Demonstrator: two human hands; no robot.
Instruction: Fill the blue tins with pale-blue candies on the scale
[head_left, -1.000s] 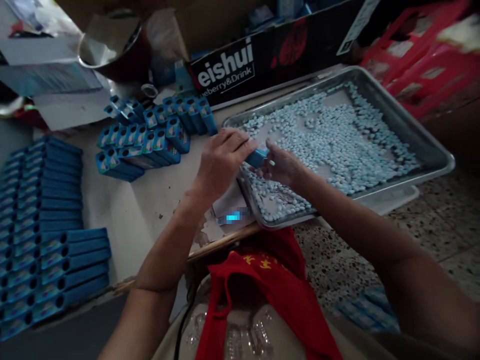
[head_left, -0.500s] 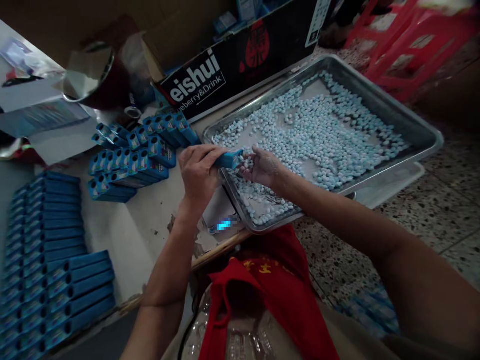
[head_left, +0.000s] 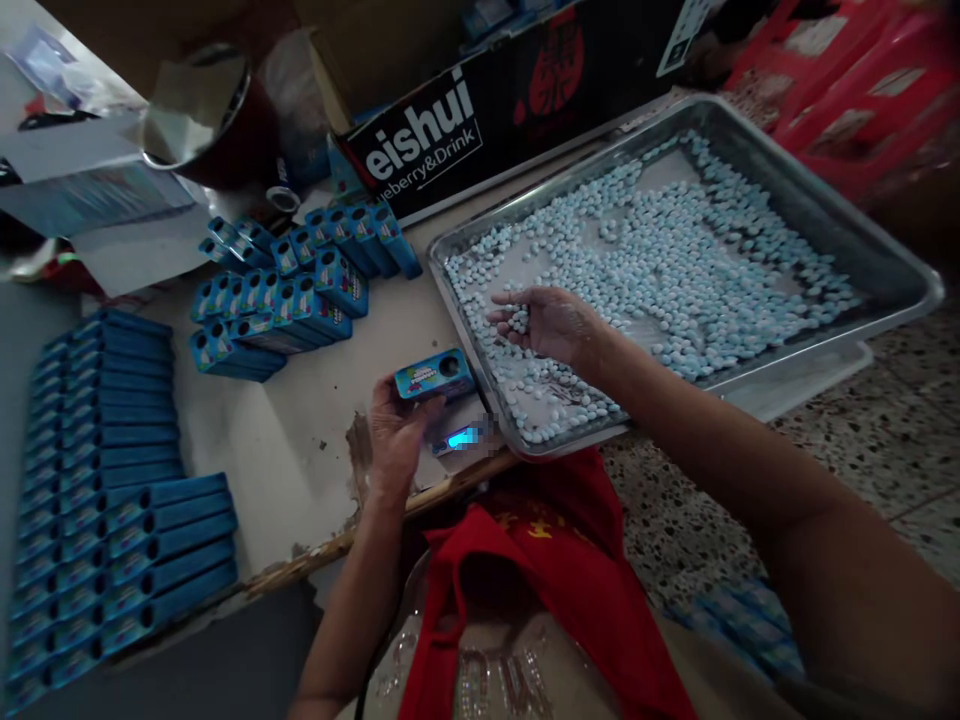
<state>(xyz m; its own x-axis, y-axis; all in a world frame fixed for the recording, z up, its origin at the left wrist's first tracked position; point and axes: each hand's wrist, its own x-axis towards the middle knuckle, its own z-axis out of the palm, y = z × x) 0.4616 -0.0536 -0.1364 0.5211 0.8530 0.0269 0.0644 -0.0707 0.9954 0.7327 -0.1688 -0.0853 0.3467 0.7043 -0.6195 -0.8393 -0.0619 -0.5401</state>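
Note:
My left hand [head_left: 396, 425] grips a small blue candy box [head_left: 431, 375] with a dark round hole near one end. The box is above a small scale [head_left: 461, 405] with a lit blue display, and I cannot tell whether they touch. Over the left part of a metal tray [head_left: 757, 368], my right hand [head_left: 559, 325] is cupped, palm up, with several small round candies [head_left: 519, 318] in its fingers. Pale blue and white candies [head_left: 675, 260] lie spread across the tray floor.
Several blue boxes [head_left: 300, 305] stand grouped left of the tray. Long stacks of similar boxes [head_left: 120, 480] fill the table's left side. A black carton [head_left: 480, 130] stands behind, near a dark red bucket [head_left: 217, 140]. Red plastic stools [head_left: 847, 110] are at the far right.
My left hand has moved the box away from the tray's edge, down to the scale, and turned it. My right hand stays over the tray, now apart from the box. The view has shifted slightly.

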